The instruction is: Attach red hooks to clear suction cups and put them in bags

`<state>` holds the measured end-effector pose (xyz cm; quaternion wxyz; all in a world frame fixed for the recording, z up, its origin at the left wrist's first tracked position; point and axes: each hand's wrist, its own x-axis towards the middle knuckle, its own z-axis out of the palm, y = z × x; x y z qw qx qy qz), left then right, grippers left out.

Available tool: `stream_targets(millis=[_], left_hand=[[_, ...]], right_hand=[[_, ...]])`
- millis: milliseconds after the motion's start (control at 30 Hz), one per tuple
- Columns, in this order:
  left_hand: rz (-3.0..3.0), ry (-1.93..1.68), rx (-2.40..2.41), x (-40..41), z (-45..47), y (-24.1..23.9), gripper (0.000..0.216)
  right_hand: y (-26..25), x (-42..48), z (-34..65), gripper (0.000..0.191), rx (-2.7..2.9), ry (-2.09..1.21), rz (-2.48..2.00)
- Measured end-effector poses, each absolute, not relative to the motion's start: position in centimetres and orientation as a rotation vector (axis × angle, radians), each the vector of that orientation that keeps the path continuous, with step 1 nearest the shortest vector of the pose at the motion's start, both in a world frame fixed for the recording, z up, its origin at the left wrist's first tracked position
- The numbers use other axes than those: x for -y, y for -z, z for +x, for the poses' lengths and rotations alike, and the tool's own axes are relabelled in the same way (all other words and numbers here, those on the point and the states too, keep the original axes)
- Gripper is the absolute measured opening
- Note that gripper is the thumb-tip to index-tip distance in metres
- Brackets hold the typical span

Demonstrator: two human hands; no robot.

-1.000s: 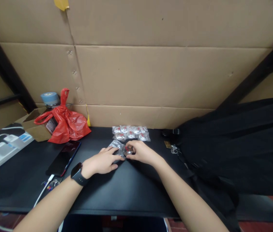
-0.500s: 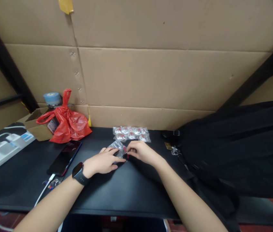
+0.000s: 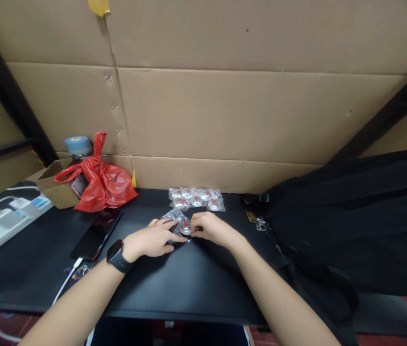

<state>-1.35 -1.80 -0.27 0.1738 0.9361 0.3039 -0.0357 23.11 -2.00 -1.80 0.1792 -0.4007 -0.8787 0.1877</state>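
A small round clear-and-silver disc with a red mark (image 3: 185,228), similar to a suction cup hook, is between my two hands on the black table. My right hand (image 3: 210,228) pinches its right edge between thumb and fingers. Crinkled clear plastic wrap (image 3: 173,215) lies just left of the disc. Over that wrap my left hand (image 3: 153,239) rests palm down with fingers spread, the index fingertip by the disc's lower edge. Behind them, several matching discs in clear wrappers (image 3: 196,200) lie in two rows.
A phone (image 3: 95,235) on a white cable, a power strip (image 3: 5,228), an open cardboard box (image 3: 57,192) and a red plastic bag (image 3: 106,185) are at left. A black backpack (image 3: 351,221) and a key ring (image 3: 261,225) are at right. Cardboard (image 3: 218,115) walls the back.
The disc's round face with its red mark now shows between my hands, where only bits of red showed before. My right fingers have shifted slightly, while my left hand has barely moved.
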Motion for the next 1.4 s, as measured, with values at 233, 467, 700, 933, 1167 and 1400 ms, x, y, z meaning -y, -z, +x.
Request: stream_targets(millis=[233,467,700,933,1167,1400], left_hand=[[2.649,0.079,-0.853,1.8,-1.4,0.4,0.051],[2.654,0.102,-0.838,1.9,-1.5,-0.1,0.053],[2.676,0.138,-0.865,2.0,-1.5,-0.6,0.053],[2.666,0.189,-0.797,1.5,-1.9,-0.5,0.052],[2.669,-0.043,-0.897,0.3,-2.6,-0.5,0.031],[2.696,-0.176,-1.007,-1.0,-2.6,1.5,0.038]], right_hand=[[2.1,1.9,22.8,0.015,2.472,-0.563,-1.076],[2.9,1.8,21.7,0.015,2.320,-0.393,-1.235],[3.6,1.5,20.5,0.019,2.204,-0.214,-1.348],[4.4,0.5,19.3,0.013,2.224,-0.087,-1.373],[3.4,1.4,20.2,0.021,2.375,-0.354,-1.150],[3.5,1.2,22.2,0.029,2.361,-0.467,-1.128]])
